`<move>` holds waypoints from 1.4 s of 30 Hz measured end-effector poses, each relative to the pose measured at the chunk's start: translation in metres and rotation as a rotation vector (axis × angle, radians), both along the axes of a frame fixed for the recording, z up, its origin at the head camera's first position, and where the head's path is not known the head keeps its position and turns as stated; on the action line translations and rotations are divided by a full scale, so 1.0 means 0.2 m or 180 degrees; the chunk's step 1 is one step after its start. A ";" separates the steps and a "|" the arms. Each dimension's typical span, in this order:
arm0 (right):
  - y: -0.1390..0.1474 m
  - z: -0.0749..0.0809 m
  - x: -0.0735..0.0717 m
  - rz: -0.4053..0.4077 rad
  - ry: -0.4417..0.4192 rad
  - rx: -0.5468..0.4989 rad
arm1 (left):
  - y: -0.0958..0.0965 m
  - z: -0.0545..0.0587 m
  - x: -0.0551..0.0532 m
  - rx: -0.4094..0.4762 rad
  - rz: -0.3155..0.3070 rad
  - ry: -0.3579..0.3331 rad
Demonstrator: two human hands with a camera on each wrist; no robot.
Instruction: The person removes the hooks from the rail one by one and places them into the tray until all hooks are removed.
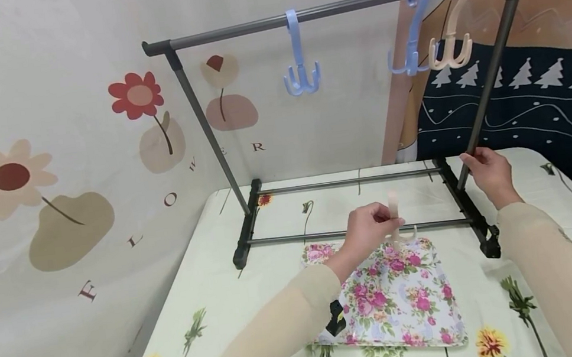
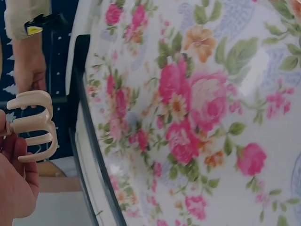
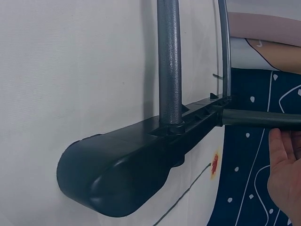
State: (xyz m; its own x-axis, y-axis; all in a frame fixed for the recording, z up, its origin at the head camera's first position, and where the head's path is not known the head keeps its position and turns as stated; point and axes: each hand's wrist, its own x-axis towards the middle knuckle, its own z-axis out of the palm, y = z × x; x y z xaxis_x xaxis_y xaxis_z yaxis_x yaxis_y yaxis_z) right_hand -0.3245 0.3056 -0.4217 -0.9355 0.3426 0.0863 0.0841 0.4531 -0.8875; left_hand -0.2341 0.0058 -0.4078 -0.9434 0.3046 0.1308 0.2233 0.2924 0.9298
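Observation:
My left hand (image 1: 370, 230) pinches a beige multi-prong hook (image 1: 393, 204) above a floral-patterned folded cloth or pouch (image 1: 387, 303). The left wrist view shows the hook's curved prongs (image 2: 40, 125) pointing away from the left hand (image 2: 19, 186). At the dark rack's right side post (image 1: 485, 76), low down, my right hand (image 1: 492, 177) grips with thumb and fingers. Seen from the right wrist, the right hand (image 3: 286, 176) lies against that post (image 3: 258, 118); part of the hand is cut off by the frame edge.
From the rack's top bar (image 1: 350, 6) hang a blue hook (image 1: 298, 52), another blue hook (image 1: 415, 31) and a beige hook (image 1: 452, 27). The rack's black feet (image 1: 246, 228) stand on a flower-print tabletop (image 1: 204, 343). Printed fabric (image 1: 550, 104) rises behind.

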 end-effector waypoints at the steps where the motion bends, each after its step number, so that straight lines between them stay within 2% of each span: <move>1: 0.00 0.00 0.00 0.0007 -0.0013 0.0003 | 0.01 -0.01 0.00 -0.0018 -0.0031 -0.0014; 5: 0.00 0.00 0.00 0.0019 -0.0040 0.0019 | 0.04 -0.06 0.01 -0.0129 -0.0102 -0.0046; 13: 0.00 0.01 0.01 0.0020 -0.0023 -0.0018 | 0.08 -0.12 0.01 -0.0343 -0.0106 -0.0116; 25: 0.01 0.00 0.00 0.0036 -0.0026 0.0002 | 0.10 -0.17 0.01 -0.0571 -0.0174 -0.0106; 33: 0.01 0.00 0.00 0.0027 -0.0048 -0.0012 | 0.08 -0.21 0.01 -0.0598 -0.0321 -0.0150; 37: 0.01 0.00 0.00 0.0035 -0.0043 -0.0019 | 0.06 -0.21 0.01 -0.0595 -0.0355 -0.0161; 42: 0.00 0.00 0.01 0.0051 -0.0029 0.0000 | 0.02 -0.17 0.00 -0.0690 -0.0335 -0.0161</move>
State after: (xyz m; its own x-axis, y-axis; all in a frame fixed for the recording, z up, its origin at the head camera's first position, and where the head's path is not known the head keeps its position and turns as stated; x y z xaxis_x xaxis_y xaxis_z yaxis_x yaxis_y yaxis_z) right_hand -0.3233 0.3060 -0.4209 -0.9416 0.3277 0.0777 0.0850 0.4544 -0.8868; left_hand -0.2339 0.0101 -0.4427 -0.9087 0.4175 0.0052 0.2180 0.4638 0.8587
